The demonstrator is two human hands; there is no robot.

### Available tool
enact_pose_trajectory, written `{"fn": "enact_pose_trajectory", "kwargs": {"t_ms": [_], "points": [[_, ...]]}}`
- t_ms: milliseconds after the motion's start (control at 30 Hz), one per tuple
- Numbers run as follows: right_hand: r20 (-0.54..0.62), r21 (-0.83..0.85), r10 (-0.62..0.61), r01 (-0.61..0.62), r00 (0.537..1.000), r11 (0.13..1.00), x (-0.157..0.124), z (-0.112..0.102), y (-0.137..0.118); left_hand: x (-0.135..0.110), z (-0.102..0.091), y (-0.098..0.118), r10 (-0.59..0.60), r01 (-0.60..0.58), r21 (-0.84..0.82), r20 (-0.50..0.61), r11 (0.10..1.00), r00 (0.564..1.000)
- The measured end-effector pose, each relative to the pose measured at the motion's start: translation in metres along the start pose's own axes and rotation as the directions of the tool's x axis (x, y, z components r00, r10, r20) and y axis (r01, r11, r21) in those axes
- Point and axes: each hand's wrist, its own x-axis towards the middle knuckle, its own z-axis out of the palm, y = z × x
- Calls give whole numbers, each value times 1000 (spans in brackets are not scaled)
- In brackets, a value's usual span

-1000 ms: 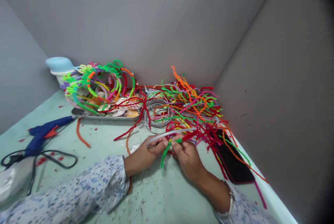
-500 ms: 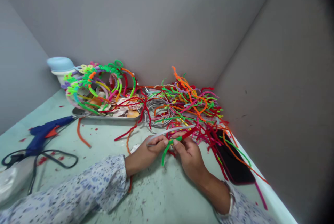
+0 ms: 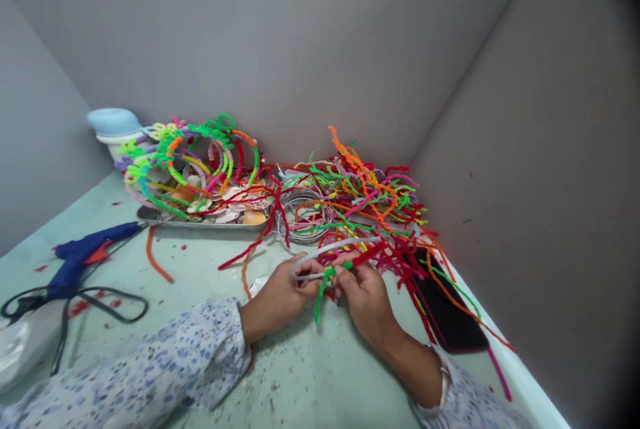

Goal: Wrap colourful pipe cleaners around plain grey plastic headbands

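In the middle of the head view, my right hand (image 3: 369, 292) pinches a thin grey headband (image 3: 340, 243) where it is wrapped with red pipe cleaner (image 3: 369, 254) and green. The curve of the band arches to the left, over my left hand (image 3: 286, 289). My left fingers are closed just below the band, at the green pipe cleaner (image 3: 318, 309), whose loose end hangs down. The left fingertips are partly hidden. A little yellow shows beside the green wrap.
Behind my hands lie coiled grey wire (image 3: 303, 216) and a heap of pipe cleaners (image 3: 370, 189). Finished headbands (image 3: 173, 156) rest on a metal tray (image 3: 220, 225) of shells. A blue glue gun (image 3: 80, 256) lies left, a phone (image 3: 453, 309) right, a lidded cup (image 3: 116, 126) at back left.
The bare grey end of the headband now shows in front of my left fingers, which have shifted slightly. The green tail has swung a little to the right. My right hand keeps its grip.
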Motion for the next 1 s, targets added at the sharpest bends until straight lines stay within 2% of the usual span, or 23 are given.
{"fn": "enact_pose_trajectory", "kwargs": {"t_ms": [200, 333, 767, 1000], "points": [[-19, -59, 23, -24, 1000, 998, 1, 0, 2, 0, 2, 0, -14, 15, 19, -42, 1000, 999], [-10, -62, 16, -16, 1000, 998, 1, 0, -2, 0, 1, 7, 16, -14, 36, -61, 999, 998], [35, -36, -10, 11, 999, 999, 2, 0, -4, -1, 1, 13, -31, 29, -18, -94, 999, 995], [34, -44, 4, -2, 999, 999, 1, 0, -3, -1, 1, 13, -2, 8, 50, -117, 999, 993]]}}
